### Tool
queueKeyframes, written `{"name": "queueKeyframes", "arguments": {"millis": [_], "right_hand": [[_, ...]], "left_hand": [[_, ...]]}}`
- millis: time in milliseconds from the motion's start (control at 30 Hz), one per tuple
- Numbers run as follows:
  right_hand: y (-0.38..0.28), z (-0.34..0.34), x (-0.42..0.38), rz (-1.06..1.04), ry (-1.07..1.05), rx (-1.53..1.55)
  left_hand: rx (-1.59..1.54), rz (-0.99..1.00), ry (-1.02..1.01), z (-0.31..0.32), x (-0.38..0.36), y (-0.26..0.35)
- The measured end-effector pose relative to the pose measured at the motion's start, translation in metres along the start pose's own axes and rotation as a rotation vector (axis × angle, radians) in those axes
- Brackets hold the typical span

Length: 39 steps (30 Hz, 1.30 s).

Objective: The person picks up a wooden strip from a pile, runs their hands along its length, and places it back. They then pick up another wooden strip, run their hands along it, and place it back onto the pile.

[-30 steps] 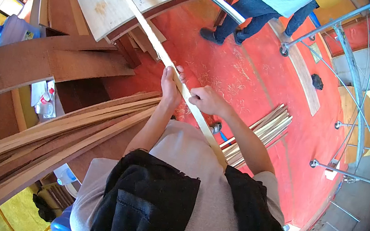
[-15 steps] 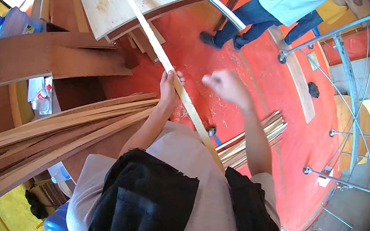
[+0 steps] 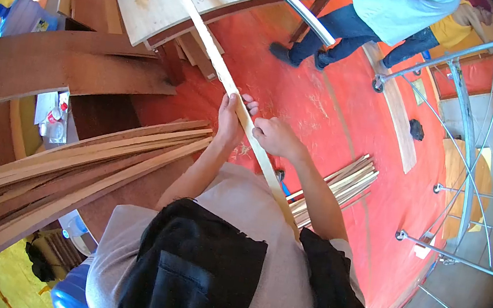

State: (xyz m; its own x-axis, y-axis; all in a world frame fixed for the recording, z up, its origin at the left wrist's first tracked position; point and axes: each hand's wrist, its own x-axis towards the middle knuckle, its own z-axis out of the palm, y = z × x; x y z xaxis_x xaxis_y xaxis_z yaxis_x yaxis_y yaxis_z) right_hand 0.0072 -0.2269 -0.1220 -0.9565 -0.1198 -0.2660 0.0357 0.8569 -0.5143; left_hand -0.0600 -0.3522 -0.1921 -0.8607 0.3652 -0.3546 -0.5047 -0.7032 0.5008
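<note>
A long, thin wooden strip [image 3: 213, 52] slants from the bench top down to the front of my body. My left hand [image 3: 232, 120] is wrapped round it near its middle, with the thumb on the near side and fingertips showing beyond. Just lower along the strip, my right hand [image 3: 278, 138] is closed, its curled fingers at the strip's right edge. Whatever may be inside that fist is hidden.
A pale bench top [image 3: 148, 1] lies ahead, with a metal tube [image 3: 292, 6] over its edge. Wooden strips [image 3: 88, 157] are stacked at left; another bundle [image 3: 343, 186] rests on the red floor. Two people stand beyond. Wheeled scaffolding [image 3: 472, 141] is at right.
My right hand has come left and down, from apart in the air to the strip's edge beside my left hand. The left hand keeps its hold, and the view has shifted slightly.
</note>
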Motion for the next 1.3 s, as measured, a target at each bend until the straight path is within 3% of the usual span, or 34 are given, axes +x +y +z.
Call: {"name": "queueKeyframes", "arguments": {"millis": [133,267,533,633,933,1233,1300], "right_hand": [[0.005,0.001,0.004,-0.062,0.048,0.206],[0.004,0.002,0.004,-0.046,0.071,0.094],[0.005,0.021,-0.017,-0.083,0.283,-0.17],[0.012,0.03,-0.019,-0.085,0.369,-0.07],[0.027,0.016,0.028,-0.093,0.414,0.211],[0.023,0.001,0.051,-0.261,0.273,-0.033],[0.018,0.001,0.051,-0.247,0.334,-0.015]], "left_hand": [[-0.064,-0.02,-0.048,0.004,-0.005,0.005],[-0.051,-0.061,-0.044,0.004,-0.009,0.009],[0.342,-0.077,0.04,-0.008,0.001,0.006],[0.36,-0.08,0.049,-0.008,-0.002,0.005],[0.418,-0.125,-0.047,-0.007,-0.014,0.005],[0.549,-0.089,-0.06,-0.011,-0.024,0.007],[0.553,-0.076,-0.065,-0.011,-0.023,0.009]]}}
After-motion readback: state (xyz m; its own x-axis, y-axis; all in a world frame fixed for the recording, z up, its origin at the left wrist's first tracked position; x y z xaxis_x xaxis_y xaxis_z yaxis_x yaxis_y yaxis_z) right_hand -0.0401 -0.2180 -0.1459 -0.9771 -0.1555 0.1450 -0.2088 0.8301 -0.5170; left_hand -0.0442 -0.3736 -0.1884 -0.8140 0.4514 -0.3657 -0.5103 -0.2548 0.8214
